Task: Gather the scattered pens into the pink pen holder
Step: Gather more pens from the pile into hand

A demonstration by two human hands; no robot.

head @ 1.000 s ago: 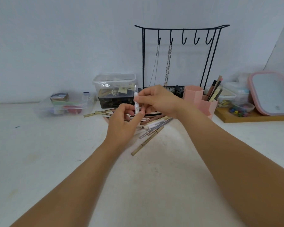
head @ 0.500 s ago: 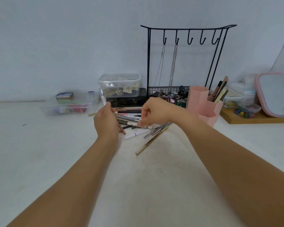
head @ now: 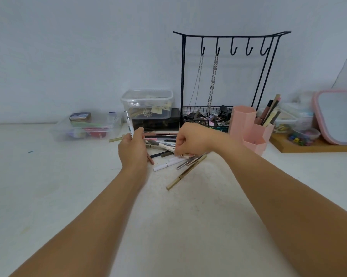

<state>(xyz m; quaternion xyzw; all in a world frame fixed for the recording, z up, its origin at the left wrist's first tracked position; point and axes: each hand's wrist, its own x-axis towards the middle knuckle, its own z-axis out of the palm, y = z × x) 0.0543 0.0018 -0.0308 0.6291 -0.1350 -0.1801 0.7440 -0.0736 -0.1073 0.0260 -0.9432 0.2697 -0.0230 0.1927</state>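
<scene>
A heap of scattered pens [head: 168,156] lies on the white table in front of me. My left hand [head: 132,150] holds a white pen [head: 129,124] upright at the heap's left side. My right hand [head: 190,140] reaches down into the heap, its fingers curled and pinching a white pen [head: 166,147] that lies there. The pink pen holder [head: 248,128], made of hexagonal tubes, stands just right of my right wrist, with several pens [head: 270,110] sticking out of its rear tube.
A black wire jewellery stand [head: 228,76] with chains rises behind the heap. Clear plastic boxes [head: 146,102] sit at the back left, and one flat box [head: 88,126] lies further left. A pink-rimmed mirror [head: 336,114] and a bowl of beads [head: 303,135] rest on a wooden board at right.
A second ago both hands held the white pen above the heap. My left hand has carried it off to the left, and my right hand has dropped onto the heap.
</scene>
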